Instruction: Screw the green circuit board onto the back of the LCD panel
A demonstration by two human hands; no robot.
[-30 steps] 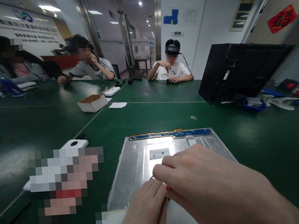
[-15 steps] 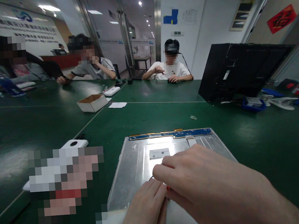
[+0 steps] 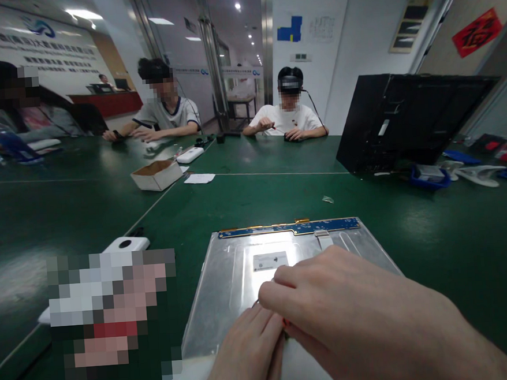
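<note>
Shiny ridged metal panel (image 3: 213, 303) | narrow blue strip (image 3: 260, 232) | rectangular label (image 3: 269, 262)

A broad green tabletop (image 3: 263, 198) with thin pale seams spreads before tall metal-framed glass doors (image 3: 215, 59), a smooth white wall (image 3: 324, 81) to their right, a bright oblong ceiling light (image 3: 84, 15) upper left

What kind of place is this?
Probably an office used as a workshop: a metal panel with a blue circuit board lies on the green table, and there's a lettered wall sign.
</note>
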